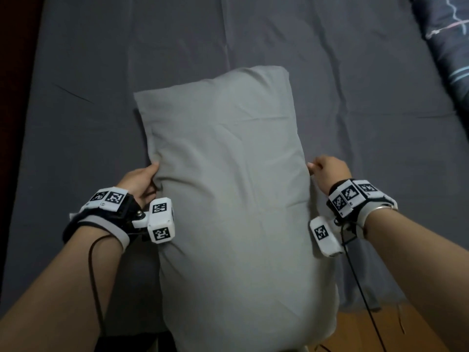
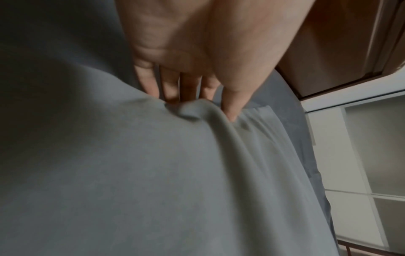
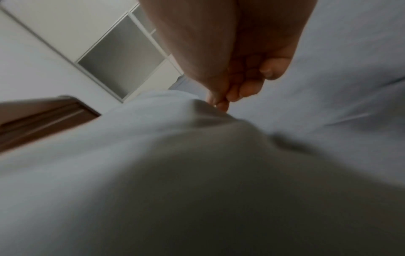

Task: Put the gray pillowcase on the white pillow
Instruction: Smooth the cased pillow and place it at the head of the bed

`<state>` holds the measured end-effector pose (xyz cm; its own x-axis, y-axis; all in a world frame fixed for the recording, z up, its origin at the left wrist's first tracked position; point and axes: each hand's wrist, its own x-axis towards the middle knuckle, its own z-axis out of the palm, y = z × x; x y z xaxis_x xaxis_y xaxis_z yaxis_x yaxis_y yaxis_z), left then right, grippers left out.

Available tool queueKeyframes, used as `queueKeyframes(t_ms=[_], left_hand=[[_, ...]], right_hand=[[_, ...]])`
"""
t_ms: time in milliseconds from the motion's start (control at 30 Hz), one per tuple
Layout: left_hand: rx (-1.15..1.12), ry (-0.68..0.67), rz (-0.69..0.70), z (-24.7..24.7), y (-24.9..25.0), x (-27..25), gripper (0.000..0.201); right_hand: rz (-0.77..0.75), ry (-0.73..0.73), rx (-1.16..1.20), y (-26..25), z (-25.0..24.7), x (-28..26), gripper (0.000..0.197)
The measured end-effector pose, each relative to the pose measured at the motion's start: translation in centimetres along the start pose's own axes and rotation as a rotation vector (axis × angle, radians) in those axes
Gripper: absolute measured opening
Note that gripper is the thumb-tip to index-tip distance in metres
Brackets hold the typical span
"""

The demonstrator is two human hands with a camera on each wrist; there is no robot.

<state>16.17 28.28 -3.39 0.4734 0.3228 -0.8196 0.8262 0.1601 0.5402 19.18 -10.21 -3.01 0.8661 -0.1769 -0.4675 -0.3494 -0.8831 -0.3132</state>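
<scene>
The gray pillowcase [image 1: 228,186] lies lengthwise on the bed, plump with the pillow inside it, and its near end hangs over the bed's edge. The white pillow itself is hidden by the cloth. My left hand [image 1: 153,174] grips the case's left edge. In the left wrist view that hand [image 2: 197,98] has its fingers tucked behind a fold of the pillowcase [image 2: 153,173] and its thumb on top. My right hand [image 1: 313,170] pinches the right edge; the right wrist view shows the hand [image 3: 223,102] with curled fingers and thumb closed on the cloth [image 3: 175,155].
A dark gray sheet [image 1: 101,72] covers the bed around the pillow. A dark patterned blanket [image 1: 446,34] lies at the far right. Wooden floor [image 1: 380,331] shows at the near right. Black cables [image 1: 360,288] hang from my wrists.
</scene>
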Motion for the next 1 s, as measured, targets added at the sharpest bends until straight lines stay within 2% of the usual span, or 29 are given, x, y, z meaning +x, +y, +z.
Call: queueKeyframes(t_ms=[133,267,367,467,533,700,900,1000], left_hand=[[-0.037,0.016,0.008,0.1,-1.8,-1.0,0.021],[-0.029,0.079,0.025,-0.2,-3.6,-1.7,0.028],[-0.016,0.06,0.007,-1.0,-4.9,-2.0,0.016],[0.005,0.097,0.022,-1.2,-5.7,-2.6,0.017],[-0.005,0.14,0.032,-1.2,-5.9,-2.8,0.014],[-0.007,0.268,0.058,-1.5,-6.4,-3.4,0.01],[-0.012,0.26,0.049,-2.0,-6.8,-4.3,0.017],[0.079,0.193,0.027,-1.5,-7.7,-5.1,0.021]], right_hand=[[0.021,-0.08,0.037,2.0,0.6,-1.8,0.026],[0.079,-0.156,0.343,2.8,2.0,-1.8,0.026],[0.076,-0.208,0.492,2.4,2.0,-2.5,0.015],[0.007,-0.141,0.342,2.5,1.6,-2.4,0.024],[-0.018,-0.1,0.167,2.1,1.2,-2.4,0.02],[-0.03,-0.027,-0.037,3.5,0.2,-3.6,0.022],[-0.22,-0.152,-0.28,4.6,1.2,-7.6,0.029],[-0.2,-0.179,-0.241,3.9,2.1,-7.4,0.027]])
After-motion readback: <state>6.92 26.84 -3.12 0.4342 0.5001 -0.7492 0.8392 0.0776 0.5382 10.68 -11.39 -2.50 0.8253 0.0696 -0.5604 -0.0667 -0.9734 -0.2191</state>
